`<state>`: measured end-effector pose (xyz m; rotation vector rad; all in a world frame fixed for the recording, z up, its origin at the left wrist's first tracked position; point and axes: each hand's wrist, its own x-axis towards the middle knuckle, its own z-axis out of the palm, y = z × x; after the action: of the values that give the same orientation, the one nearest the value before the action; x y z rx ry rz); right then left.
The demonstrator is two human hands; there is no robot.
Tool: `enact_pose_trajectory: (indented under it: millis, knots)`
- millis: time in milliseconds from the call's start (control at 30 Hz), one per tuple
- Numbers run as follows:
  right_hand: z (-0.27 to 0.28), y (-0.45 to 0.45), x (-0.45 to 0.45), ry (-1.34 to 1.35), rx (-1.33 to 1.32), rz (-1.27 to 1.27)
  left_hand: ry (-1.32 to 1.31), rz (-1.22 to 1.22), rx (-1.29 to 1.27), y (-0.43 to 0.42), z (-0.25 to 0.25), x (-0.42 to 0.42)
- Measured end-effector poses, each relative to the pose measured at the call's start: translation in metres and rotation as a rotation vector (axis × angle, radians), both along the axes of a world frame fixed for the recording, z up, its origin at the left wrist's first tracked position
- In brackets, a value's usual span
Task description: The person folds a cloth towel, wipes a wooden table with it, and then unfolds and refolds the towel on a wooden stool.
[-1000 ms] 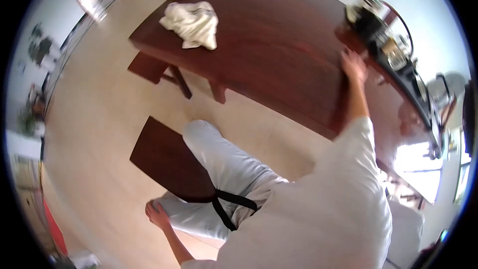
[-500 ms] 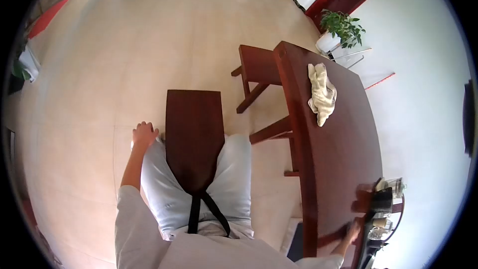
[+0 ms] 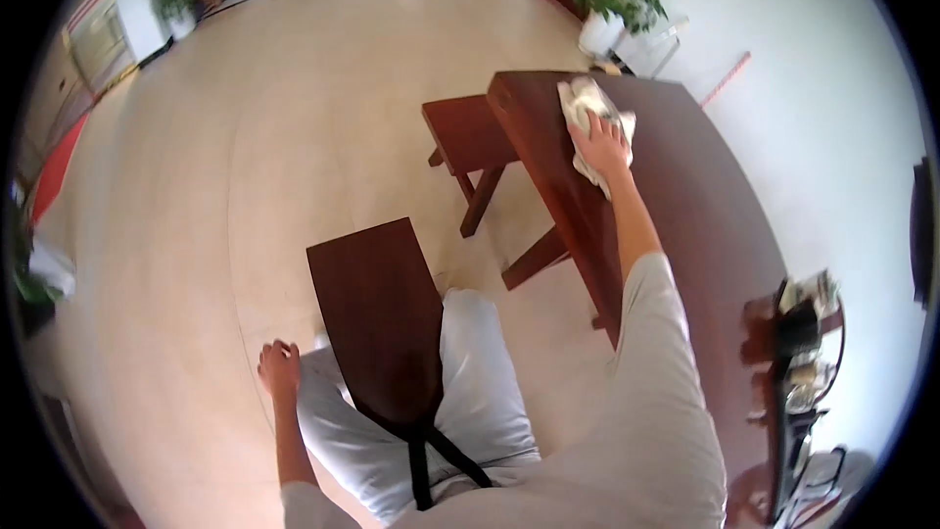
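Observation:
On the dark red wooden table [image 3: 685, 245], my right hand [image 3: 604, 147] presses on a cream cloth [image 3: 587, 96], its fingers spread and bent into the folds. Part of the cloth is hidden under the palm. My left hand [image 3: 280, 366] hangs beside my left thigh, fingers loosely bent and apart, with nothing in it. Between my legs is a dark brown wooden bench seat [image 3: 377, 309]. Two black straps [image 3: 421, 470] lie at its near end, against my clothes.
A small red wooden stool [image 3: 470, 127] stands left of the table's far end. Glass vessels and dark items on a black tray [image 3: 778, 421] sit at the right, by the wall. A potted plant [image 3: 612, 10] stands beyond the table. Tiled floor [image 3: 294, 118] spreads out to the left.
My right hand has moved from beside the tray, far forward onto the cloth, which is now bunched differently. My left hand has shifted away from my knee. The view has turned.

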<state>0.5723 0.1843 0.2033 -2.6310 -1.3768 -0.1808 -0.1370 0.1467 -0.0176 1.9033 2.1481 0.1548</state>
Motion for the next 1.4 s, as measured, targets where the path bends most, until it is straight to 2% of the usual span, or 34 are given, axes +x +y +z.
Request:
enact_pose_trajectory:
  millis: [133,233,500,600,667,733,800,933,1000,1133,1233,1367,1400]
  knots:
    - [0.003,0.022,0.030,0.003,0.034,-0.005,0.004,-0.042,0.032,0.003,-0.004,-0.012]
    - [-0.010,0.047,0.079,0.011,0.093,0.019,0.107,-0.123,0.026,0.012,-0.005,-0.003]
    - [-0.014,0.109,0.174,-0.036,0.171,-0.156,0.207,-0.134,-0.046,0.029,-0.003,0.014]
    - [-0.016,0.117,0.181,-0.012,0.219,-0.152,0.123,-0.119,-0.007,0.030,0.002,0.021]
    - [-0.010,0.105,0.179,0.035,0.199,-0.127,0.180,-0.184,-0.059,0.034,0.004,0.024]
    - [-0.020,0.097,0.181,-0.011,0.279,-0.087,0.155,-0.221,-0.018,0.038,0.003,0.032]
    - [-0.016,0.076,0.174,-0.039,0.234,-0.085,0.145,-0.197,-0.011,0.040,0.004,0.036]
    - [-0.006,-0.005,0.157,0.069,0.209,-0.057,0.197,-0.252,0.030,0.044,-0.013,0.028]
    - [-0.008,-0.060,0.156,0.099,0.214,-0.052,0.256,-0.266,0.063,0.042,-0.010,0.029]
    - [0.004,-0.190,0.136,0.113,0.199,-0.152,0.203,-0.248,0.044,0.037,-0.001,0.044]
    - [0.012,-0.292,0.117,0.118,0.173,-0.356,0.325,-0.315,-0.029,0.027,0.006,0.059]
    - [0.005,-0.432,0.085,0.098,0.130,-0.601,0.345,-0.382,-0.060,0.007,0.019,0.074]
    - [-0.001,-0.505,0.061,0.064,0.142,-0.688,0.294,-0.393,0.029,0.000,0.014,0.065]
